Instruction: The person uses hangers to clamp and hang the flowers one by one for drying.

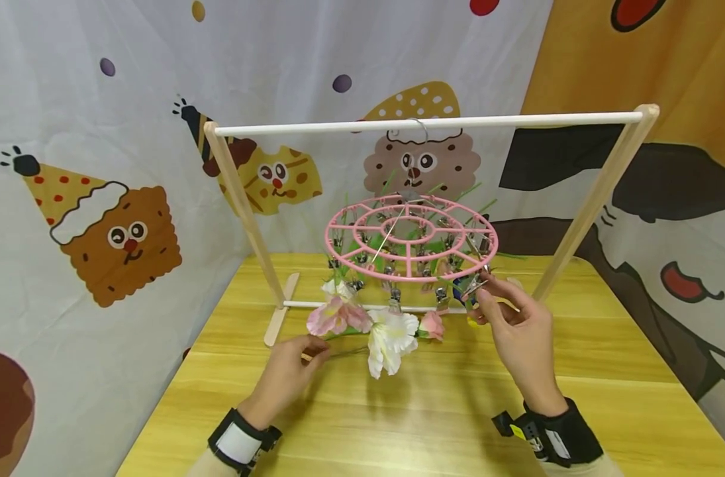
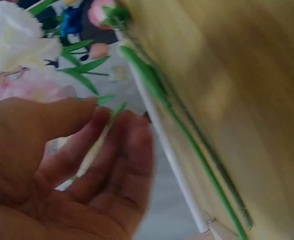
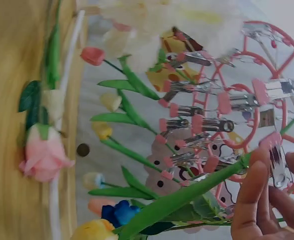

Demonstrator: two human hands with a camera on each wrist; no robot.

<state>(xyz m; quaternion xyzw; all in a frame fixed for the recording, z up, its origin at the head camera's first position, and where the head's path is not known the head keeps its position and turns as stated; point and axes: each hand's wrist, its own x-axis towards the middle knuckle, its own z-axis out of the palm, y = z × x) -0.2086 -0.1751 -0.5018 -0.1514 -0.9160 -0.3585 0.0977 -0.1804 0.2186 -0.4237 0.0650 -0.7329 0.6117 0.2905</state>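
My right hand (image 1: 520,324) is at the right rim of a pink round hanging rack (image 1: 408,270) and pinches a metal clip (image 3: 276,162) with pink tips. A long green leaf (image 3: 182,200) runs up to that clip, with a yellow flower (image 3: 94,231) at its lower end. My left hand (image 1: 287,371) hovers low on the left, fingers loosely bent, with nothing plainly held. Near it hang a pink flower (image 1: 338,315) and a white flower (image 1: 392,339). A pink rose (image 3: 45,155) lies on the table beside another stem (image 2: 197,150).
The rack hangs by a hook from the white top rod (image 1: 314,127) of a wooden stand (image 1: 594,205). Several clips hold tulips upside down, such as a red one (image 3: 92,56). A white lower rod (image 2: 172,155) crosses near the table (image 1: 624,371). Behind hangs a cartoon-printed cloth (image 1: 70,331).
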